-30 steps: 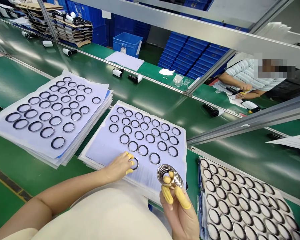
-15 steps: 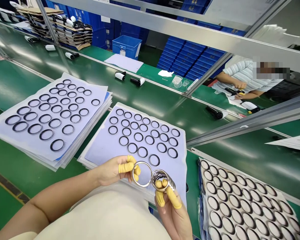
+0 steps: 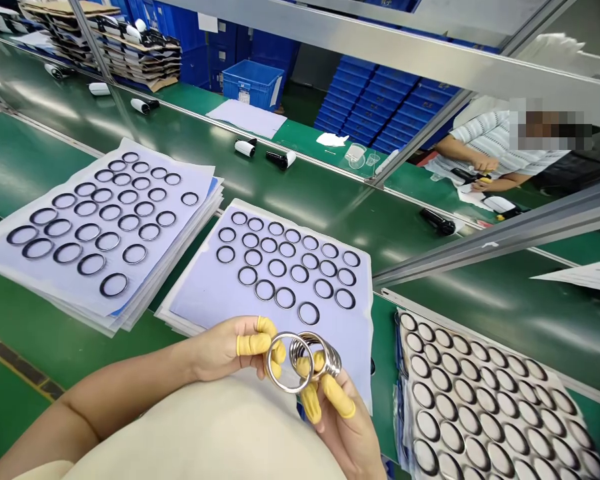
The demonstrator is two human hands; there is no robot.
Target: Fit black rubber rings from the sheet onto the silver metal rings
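My left hand (image 3: 245, 347), with yellow finger cots on its fingertips, pinches one shiny metal ring (image 3: 273, 373) by its left side. A stack of several metal rings (image 3: 334, 363) sits on the fingers of my right hand (image 3: 337, 407), which also wears yellow finger cots. The single ring overlaps the near left side of the stack in view; I cannot tell whether they touch. Beneath and beyond my hands lies a white sheet (image 3: 200, 293) atop a pile of sheets, with dark-edged rings (image 3: 309, 313) laid out in loose rows.
Another sheet pile (image 3: 150, 280) with rings stands on the left. A board packed with rings (image 3: 450, 403) lies at lower right. Metal posts (image 3: 430, 257) cross the green bench. Black-and-white parts (image 3: 280, 159) rest on the belt. A co-worker (image 3: 490, 133) sits across, handling a part.
The single ring in my left hand and the stack in my right have come closer together and now overlap in view. The right hand has shifted slightly left, and the stack has turned.
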